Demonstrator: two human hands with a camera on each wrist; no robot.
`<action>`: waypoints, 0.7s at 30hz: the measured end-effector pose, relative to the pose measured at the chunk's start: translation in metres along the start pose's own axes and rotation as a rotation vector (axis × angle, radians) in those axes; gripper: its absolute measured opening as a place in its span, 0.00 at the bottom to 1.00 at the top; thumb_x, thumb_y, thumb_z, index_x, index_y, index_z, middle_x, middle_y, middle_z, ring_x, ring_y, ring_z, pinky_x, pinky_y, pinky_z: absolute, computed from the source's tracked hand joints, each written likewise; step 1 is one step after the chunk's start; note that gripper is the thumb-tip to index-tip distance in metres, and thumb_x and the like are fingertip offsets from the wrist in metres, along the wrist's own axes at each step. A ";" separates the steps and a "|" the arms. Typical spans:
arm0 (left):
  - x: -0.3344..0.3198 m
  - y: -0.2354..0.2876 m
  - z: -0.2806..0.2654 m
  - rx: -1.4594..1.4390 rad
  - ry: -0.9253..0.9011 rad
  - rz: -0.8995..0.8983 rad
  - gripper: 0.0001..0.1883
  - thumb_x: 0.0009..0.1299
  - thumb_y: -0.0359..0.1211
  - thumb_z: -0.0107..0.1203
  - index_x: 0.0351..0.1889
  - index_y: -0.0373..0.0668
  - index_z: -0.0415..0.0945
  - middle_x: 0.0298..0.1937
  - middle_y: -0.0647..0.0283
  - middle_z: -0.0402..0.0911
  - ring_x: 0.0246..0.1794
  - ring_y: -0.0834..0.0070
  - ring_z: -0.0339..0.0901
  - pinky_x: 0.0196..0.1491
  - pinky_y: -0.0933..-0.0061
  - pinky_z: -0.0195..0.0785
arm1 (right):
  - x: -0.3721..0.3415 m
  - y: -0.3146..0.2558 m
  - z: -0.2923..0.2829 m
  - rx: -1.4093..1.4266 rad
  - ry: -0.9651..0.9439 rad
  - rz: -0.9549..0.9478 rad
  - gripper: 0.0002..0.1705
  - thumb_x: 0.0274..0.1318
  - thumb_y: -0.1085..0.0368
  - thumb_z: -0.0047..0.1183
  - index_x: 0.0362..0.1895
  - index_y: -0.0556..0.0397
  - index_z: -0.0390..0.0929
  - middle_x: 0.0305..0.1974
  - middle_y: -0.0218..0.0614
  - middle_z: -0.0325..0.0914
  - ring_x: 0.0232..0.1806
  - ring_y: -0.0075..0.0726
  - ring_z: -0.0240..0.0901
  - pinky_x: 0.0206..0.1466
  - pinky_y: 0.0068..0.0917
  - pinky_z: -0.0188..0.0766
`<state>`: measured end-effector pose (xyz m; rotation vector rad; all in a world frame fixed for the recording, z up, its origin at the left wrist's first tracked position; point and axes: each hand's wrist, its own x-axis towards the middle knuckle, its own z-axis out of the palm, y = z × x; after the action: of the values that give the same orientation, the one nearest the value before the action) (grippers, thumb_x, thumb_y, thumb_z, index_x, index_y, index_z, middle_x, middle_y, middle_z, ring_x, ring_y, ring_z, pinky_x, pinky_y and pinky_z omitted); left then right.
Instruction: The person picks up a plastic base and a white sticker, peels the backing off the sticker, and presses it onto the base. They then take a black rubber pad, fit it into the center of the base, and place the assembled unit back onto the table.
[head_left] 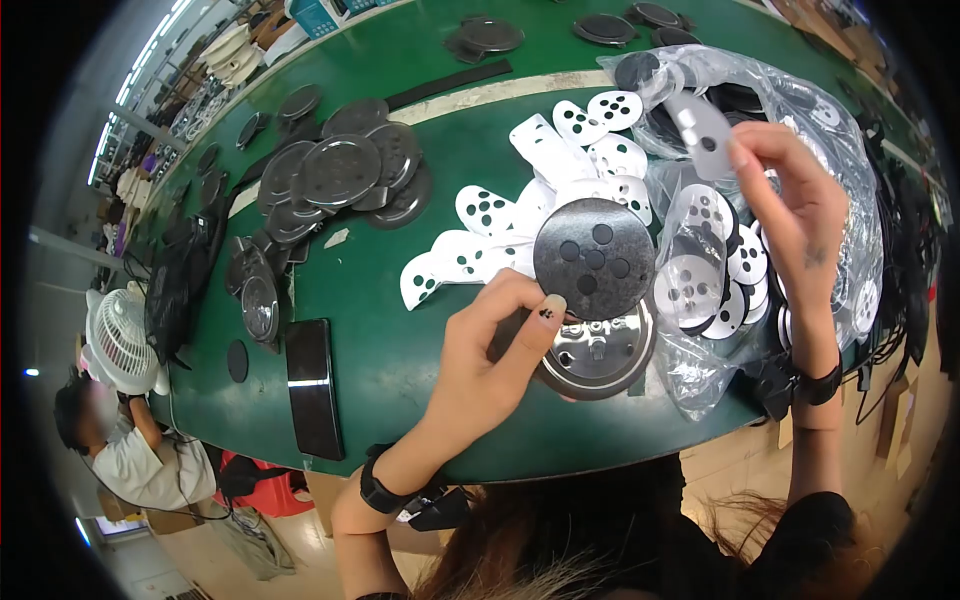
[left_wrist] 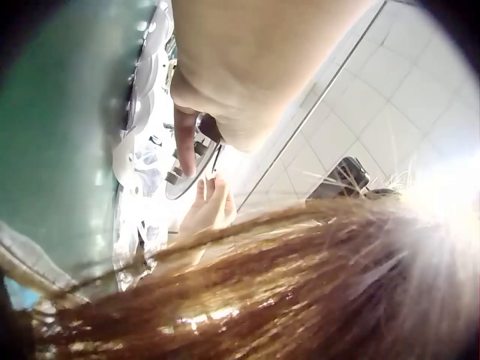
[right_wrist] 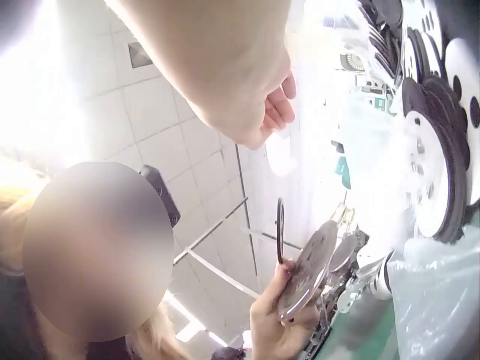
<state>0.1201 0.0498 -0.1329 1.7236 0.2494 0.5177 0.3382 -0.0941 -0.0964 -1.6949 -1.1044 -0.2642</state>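
Observation:
My left hand (head_left: 490, 350) pinches a thin black round pad (head_left: 628, 238) with several round holes at its edge, thumb on top. Below the pad is a shiny round shell (head_left: 612, 378), partly covered by it in the head view. The right wrist view shows the pad (right_wrist: 280, 229) standing apart from the shell (right_wrist: 311, 262), both at the left hand (right_wrist: 274, 330). Raised at the right, my right hand (head_left: 805, 200) pinches a pale, translucent sheet with holes (head_left: 716, 166) between thumb and fingers. In the left wrist view, hair covers much of the lower part.
A clear plastic bag (head_left: 845, 250) with white-faced and black pads lies at the right. White holed sheets (head_left: 535, 145) are strewn mid-table. Dark round shells (head_left: 340, 170) are piled at the left, near a phone (head_left: 313, 400) and small black disc (head_left: 237, 361). Another person (head_left: 150, 470) sits far left.

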 end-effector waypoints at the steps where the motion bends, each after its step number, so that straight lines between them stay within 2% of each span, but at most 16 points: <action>1: 0.001 0.007 0.000 -0.291 -0.033 -0.225 0.08 0.70 0.31 0.48 0.35 0.34 0.70 0.32 0.63 0.71 0.31 0.81 0.70 0.29 0.79 0.67 | 0.000 -0.001 0.000 -0.097 -0.132 -0.029 0.10 0.46 0.72 0.58 0.36 0.59 0.78 0.33 0.38 0.79 0.32 0.27 0.77 0.39 0.20 0.70; 2: 0.001 0.012 0.001 -0.582 -0.069 -0.450 0.09 0.72 0.32 0.46 0.36 0.34 0.70 0.32 0.62 0.72 0.31 0.81 0.72 0.27 0.78 0.71 | -0.001 -0.003 0.000 -0.195 -0.262 -0.056 0.11 0.45 0.71 0.59 0.37 0.58 0.78 0.34 0.39 0.79 0.33 0.28 0.78 0.39 0.21 0.71; 3: 0.002 0.010 0.001 -0.683 -0.111 -0.466 0.13 0.74 0.36 0.42 0.41 0.34 0.68 0.34 0.61 0.75 0.29 0.79 0.76 0.22 0.75 0.75 | -0.005 -0.005 0.007 -0.111 -0.330 -0.040 0.16 0.44 0.70 0.60 0.42 0.56 0.78 0.38 0.40 0.80 0.36 0.32 0.79 0.40 0.23 0.72; 4: 0.002 0.009 0.001 -0.680 -0.113 -0.467 0.13 0.74 0.36 0.42 0.41 0.34 0.68 0.34 0.61 0.75 0.29 0.79 0.76 0.22 0.75 0.75 | -0.007 -0.010 0.011 -0.098 -0.397 -0.039 0.22 0.44 0.73 0.58 0.48 0.58 0.74 0.47 0.42 0.77 0.45 0.33 0.77 0.47 0.25 0.70; 6: 0.001 0.003 -0.001 -0.933 -0.204 -0.595 0.13 0.74 0.38 0.41 0.44 0.36 0.68 0.36 0.59 0.77 0.27 0.77 0.78 0.23 0.76 0.75 | -0.007 -0.012 0.014 0.058 -0.393 -0.043 0.25 0.42 0.75 0.60 0.49 0.60 0.73 0.48 0.46 0.76 0.48 0.38 0.76 0.50 0.28 0.69; 7: 0.001 0.002 -0.001 -0.934 -0.204 -0.595 0.13 0.74 0.38 0.41 0.44 0.36 0.68 0.36 0.59 0.77 0.27 0.77 0.78 0.23 0.76 0.75 | -0.008 -0.012 0.013 0.057 -0.394 -0.043 0.25 0.42 0.75 0.60 0.49 0.60 0.73 0.48 0.46 0.76 0.48 0.38 0.76 0.50 0.28 0.69; 9: -0.001 -0.002 0.002 -1.024 -0.202 -0.700 0.14 0.74 0.39 0.39 0.44 0.37 0.67 0.36 0.59 0.78 0.24 0.76 0.79 0.21 0.77 0.74 | -0.009 -0.010 0.012 0.292 -0.521 -0.136 0.27 0.38 0.75 0.62 0.49 0.61 0.73 0.48 0.49 0.75 0.50 0.44 0.74 0.53 0.33 0.67; 13: -0.005 -0.010 0.007 -1.015 -0.273 -0.668 0.14 0.74 0.38 0.40 0.44 0.37 0.67 0.35 0.60 0.78 0.24 0.77 0.79 0.19 0.77 0.73 | -0.013 -0.009 0.022 0.363 -0.581 -0.206 0.27 0.36 0.74 0.64 0.47 0.61 0.74 0.47 0.50 0.76 0.50 0.47 0.73 0.55 0.37 0.66; 16: -0.006 -0.010 0.008 -1.059 -0.321 -0.691 0.14 0.74 0.39 0.39 0.44 0.37 0.67 0.34 0.61 0.77 0.24 0.77 0.79 0.19 0.78 0.73 | -0.015 -0.011 0.030 0.469 -0.553 -0.146 0.36 0.33 0.64 0.69 0.53 0.53 0.71 0.54 0.39 0.72 0.53 0.39 0.70 0.54 0.32 0.67; 17: -0.006 -0.011 0.008 -1.066 -0.344 -0.688 0.14 0.74 0.39 0.39 0.43 0.38 0.67 0.35 0.61 0.77 0.25 0.78 0.79 0.19 0.78 0.73 | -0.017 -0.008 0.031 0.513 -0.603 -0.103 0.41 0.32 0.62 0.71 0.56 0.53 0.68 0.55 0.39 0.69 0.56 0.38 0.67 0.56 0.33 0.66; 18: -0.006 -0.011 0.008 -1.072 -0.367 -0.684 0.14 0.74 0.40 0.39 0.43 0.38 0.68 0.36 0.62 0.77 0.25 0.78 0.79 0.18 0.77 0.74 | -0.018 -0.008 0.032 0.512 -0.604 -0.104 0.41 0.32 0.62 0.71 0.56 0.53 0.68 0.55 0.39 0.69 0.56 0.38 0.67 0.56 0.33 0.66; 20: -0.004 -0.007 0.009 -1.066 -0.386 -0.702 0.14 0.74 0.40 0.40 0.42 0.38 0.68 0.37 0.63 0.76 0.27 0.80 0.79 0.21 0.78 0.74 | -0.021 -0.012 0.036 0.590 -0.627 -0.069 0.41 0.32 0.63 0.71 0.56 0.54 0.67 0.53 0.40 0.69 0.56 0.38 0.67 0.56 0.32 0.66; 21: -0.003 -0.004 0.010 -1.060 -0.404 -0.721 0.14 0.74 0.40 0.40 0.41 0.38 0.68 0.37 0.64 0.75 0.29 0.81 0.78 0.24 0.79 0.75 | -0.022 -0.011 0.035 0.626 -0.705 -0.038 0.49 0.27 0.65 0.73 0.58 0.60 0.62 0.58 0.49 0.62 0.59 0.45 0.62 0.61 0.39 0.61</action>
<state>0.1221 0.0408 -0.1387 0.5902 0.2226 -0.2376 0.3055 -0.0759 -0.1186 -1.2024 -1.5214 0.6505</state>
